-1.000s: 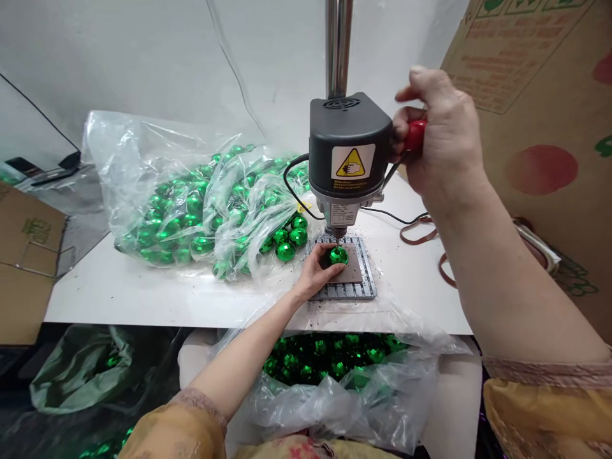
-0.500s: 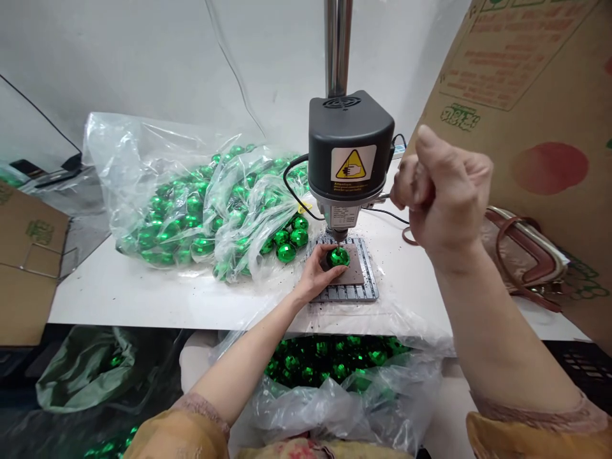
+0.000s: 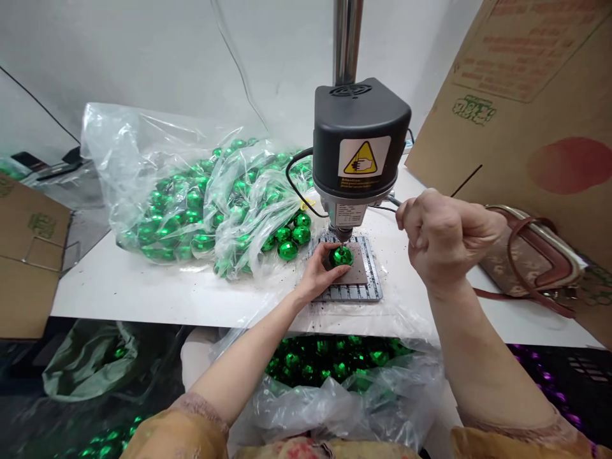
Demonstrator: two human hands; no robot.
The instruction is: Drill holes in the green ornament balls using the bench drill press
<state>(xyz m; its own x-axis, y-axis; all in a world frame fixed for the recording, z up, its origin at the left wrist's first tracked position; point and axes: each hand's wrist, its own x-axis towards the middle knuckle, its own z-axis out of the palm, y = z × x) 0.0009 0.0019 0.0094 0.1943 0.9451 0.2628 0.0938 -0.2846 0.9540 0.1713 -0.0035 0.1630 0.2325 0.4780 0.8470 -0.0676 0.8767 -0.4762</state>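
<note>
My left hand [image 3: 321, 273] has its thumb and fingers closed round a shiny green faceted ball [image 3: 343, 256]. The ball rests on a brown board [image 3: 356, 271] on the slotted metal base [image 3: 375, 290] of a small drill press [image 3: 361, 143]. The press's chuck [image 3: 342, 234] is right above the ball, and its bit meets the ball's top. My right hand [image 3: 442, 236] is a fist round the drill press lever at the machine's right side; most of the lever is hidden in the fingers.
Left of the press lies a clear plastic bag [image 3: 157, 172] of green balls, several spilling from its mouth. Below the table edge, an open plastic bag [image 3: 329, 408] holds more. A handbag [image 3: 530, 255] and a large cardboard box [image 3: 507, 121] stand at right. Dark shavings dot the white table [image 3: 157, 296].
My right hand has swung down with the lever, and the wrist has turned. The chuck sits lower over the ball. My left hand keeps its hold. The view has shifted slightly.
</note>
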